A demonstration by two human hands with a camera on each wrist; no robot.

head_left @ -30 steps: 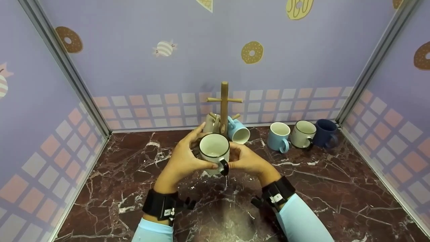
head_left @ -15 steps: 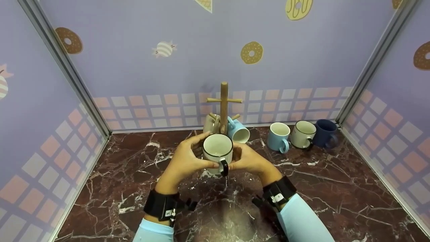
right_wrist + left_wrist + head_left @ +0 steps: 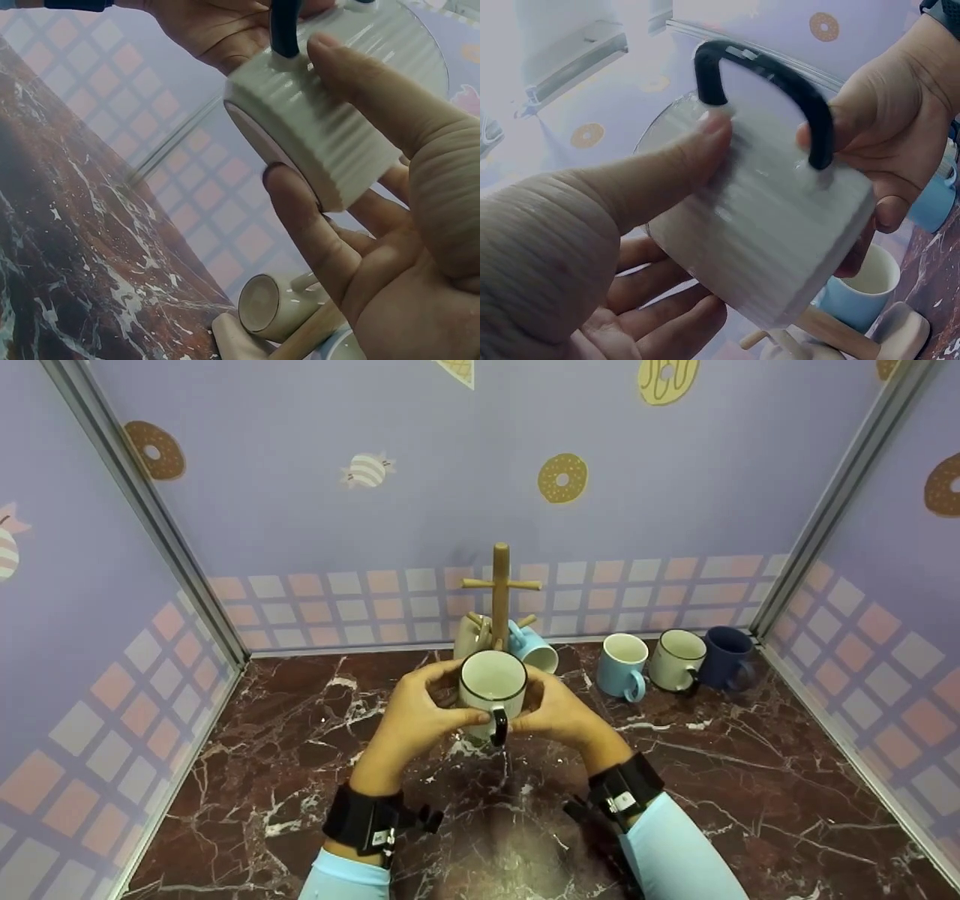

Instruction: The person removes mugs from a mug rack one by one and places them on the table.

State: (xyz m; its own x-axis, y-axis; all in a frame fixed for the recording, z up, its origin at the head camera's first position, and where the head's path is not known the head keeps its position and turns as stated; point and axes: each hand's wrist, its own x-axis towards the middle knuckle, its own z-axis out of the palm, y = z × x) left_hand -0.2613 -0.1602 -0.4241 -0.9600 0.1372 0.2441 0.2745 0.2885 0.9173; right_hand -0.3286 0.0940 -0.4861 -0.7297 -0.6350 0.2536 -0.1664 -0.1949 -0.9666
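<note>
Between both hands is a white ribbed mug [image 3: 493, 679] with a dark rim and a black handle [image 3: 769, 71], its handle turned toward me. My left hand [image 3: 424, 709] grips its left side, thumb beside the handle. From the right, my right hand [image 3: 559, 711] holds it too, with one finger under the base in the right wrist view. Just behind stands a wooden mug tree [image 3: 501, 592], its two upper pegs bare. A light blue mug [image 3: 536, 651] hangs tilted low on its right side, and a cream mug [image 3: 469, 639] low on its left, partly hidden.
At the back right stand a light blue mug [image 3: 622, 667], a white mug with a black handle [image 3: 675, 661] and a dark blue mug [image 3: 726, 656]. Patterned walls close in the dark red marbled tabletop [image 3: 300, 780] at the back and sides.
Both hands have shifted the white mug slightly right and, most recently, a little up in the head view. Its handle has turned to point more directly toward me.
</note>
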